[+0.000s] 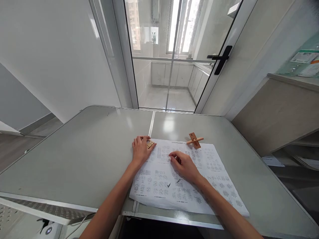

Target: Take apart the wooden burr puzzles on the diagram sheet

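Note:
A large printed sheet (189,186) full of small diagrams lies on the grey table (82,156). My left hand (141,151) rests at the sheet's upper left corner, fingers curled over a small wooden block (150,143). My right hand (183,164) lies on the middle of the sheet with its fingers bent and the forefinger tip touching the paper; nothing shows in it. A wooden cross-shaped puzzle piece (194,140) sits alone at the sheet's top edge, beyond my right hand.
A glass sliding door (171,53) with a black handle (220,59) stands behind the table. A wooden shelf unit (281,116) is close on the right. The table has a seam down its middle and its near edge is just below the sheet.

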The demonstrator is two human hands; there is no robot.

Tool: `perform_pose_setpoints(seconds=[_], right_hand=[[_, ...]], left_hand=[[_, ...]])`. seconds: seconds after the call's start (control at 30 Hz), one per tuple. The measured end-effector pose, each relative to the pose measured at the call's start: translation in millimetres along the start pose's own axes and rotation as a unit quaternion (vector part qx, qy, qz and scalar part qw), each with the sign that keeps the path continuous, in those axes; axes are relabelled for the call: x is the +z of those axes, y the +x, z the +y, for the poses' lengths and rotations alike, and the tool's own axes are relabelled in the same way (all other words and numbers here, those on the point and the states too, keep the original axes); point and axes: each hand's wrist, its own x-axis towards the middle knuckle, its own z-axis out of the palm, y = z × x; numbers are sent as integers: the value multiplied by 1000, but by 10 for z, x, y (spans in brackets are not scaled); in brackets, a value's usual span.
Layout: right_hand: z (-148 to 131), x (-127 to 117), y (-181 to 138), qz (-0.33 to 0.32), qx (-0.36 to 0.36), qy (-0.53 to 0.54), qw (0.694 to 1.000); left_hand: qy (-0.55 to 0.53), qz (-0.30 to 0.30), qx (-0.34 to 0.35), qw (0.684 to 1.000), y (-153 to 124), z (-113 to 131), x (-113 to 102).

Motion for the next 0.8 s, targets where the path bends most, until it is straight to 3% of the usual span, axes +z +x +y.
perform_pose_setpoints(seconds=[0.13,0.23,0.37,0.6,0.67,0.8], right_hand=[[7,-11,20,-4,26,60,998],[39,-35,60,8,72,177,982],[116,-117,133,64,149,410,898],[269,-280,210,116,163,614,763],[303,-306,212,121,151,613,766],[359,-336,214,122,121,559,811]], left_hand=[[-14,-18,4,1000,160,-76,0],[-44,-15,-1,999,223,-124,-7],[-98,0,3,995,221,-160,-9],[-107,9,14,994,202,-156,-30],[-105,5,16,994,197,-145,-46],[-108,-4,21,994,177,-115,-76]])
